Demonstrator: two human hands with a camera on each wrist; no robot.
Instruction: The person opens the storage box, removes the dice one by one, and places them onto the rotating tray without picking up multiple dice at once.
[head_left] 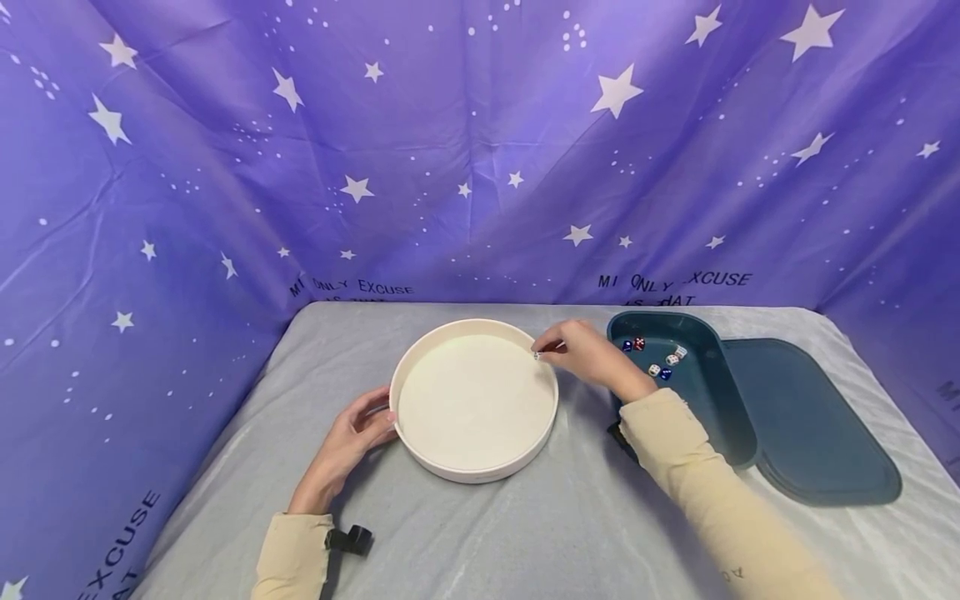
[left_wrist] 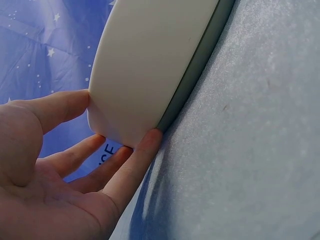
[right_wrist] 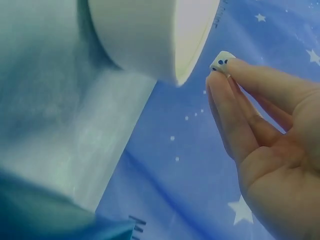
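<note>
A cream round tray (head_left: pixel 474 400) with a raised rim sits on the grey cloth. At its left side my left hand (head_left: pixel 351 437) holds the edge; in the left wrist view the thumb touches the rim and the fingertips meet the outer wall (left_wrist: pixel 145 60). My right hand (head_left: pixel 588 357) pinches a white die (right_wrist: pixel 222 62) with blue pips between thumb and fingers, near the tray's upper right rim. That die is apart from the tray wall (right_wrist: pixel 140 40). Behind the right wrist, a dark teal box (head_left: pixel 708 392) contains several dice: white (head_left: pixel 655 370), blue (head_left: pixel 665 374) and red (head_left: pixel 639 342).
Right of the box lies a flat teal lid (head_left: pixel 825 433), partly beneath or against the box's side. Grey cloth (head_left: pixel 465 542) covers the table. A purple curtain (head_left: pixel 465 150) with white stars hangs behind and along both sides.
</note>
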